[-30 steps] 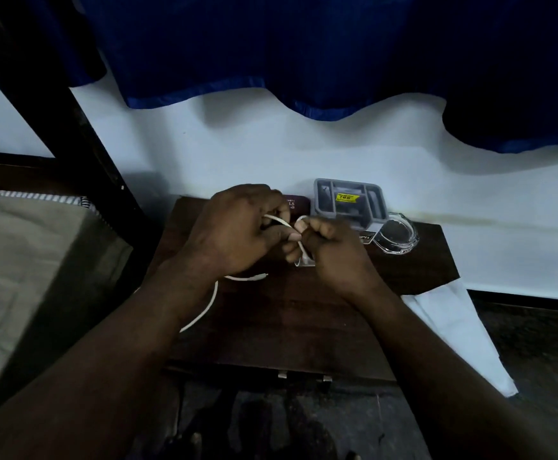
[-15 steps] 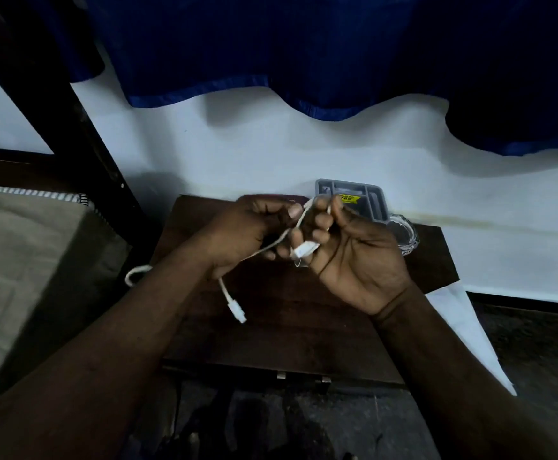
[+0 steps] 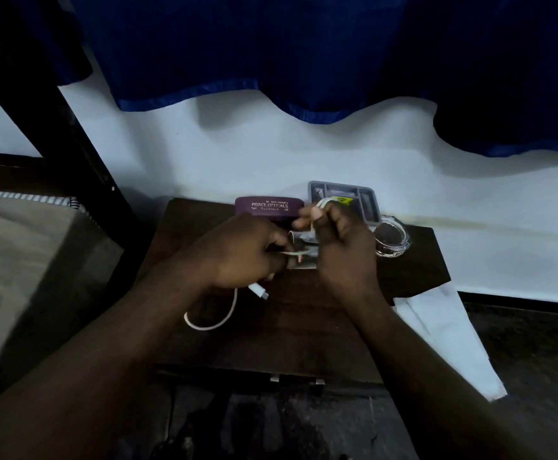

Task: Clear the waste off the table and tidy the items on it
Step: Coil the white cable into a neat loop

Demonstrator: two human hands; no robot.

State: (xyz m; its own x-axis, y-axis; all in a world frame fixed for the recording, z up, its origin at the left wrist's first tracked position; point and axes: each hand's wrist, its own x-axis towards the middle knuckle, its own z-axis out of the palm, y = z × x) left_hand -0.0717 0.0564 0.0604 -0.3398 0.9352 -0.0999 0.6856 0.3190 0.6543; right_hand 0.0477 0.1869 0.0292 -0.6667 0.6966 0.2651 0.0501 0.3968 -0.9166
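My left hand (image 3: 238, 250) pinches the white cable (image 3: 211, 327) between thumb and fingers, and my right hand (image 3: 344, 247) holds the other end, wound over its curled fingers. Both hands are just in front of the purple spectacle case (image 3: 269, 207), above the dark wooden table (image 3: 287, 343). The slack cable hangs in a loop nearer me than the case, with its plug (image 3: 258, 289) under my left hand. A small packet (image 3: 306, 260) lies between my hands; I cannot tell what it is. Right of the case stands a grey tray (image 3: 369, 202), then a glass ashtray (image 3: 392, 237). A white bag (image 3: 446, 333) hangs further right. A blue curtain (image 3: 304, 44) hangs behind the case.
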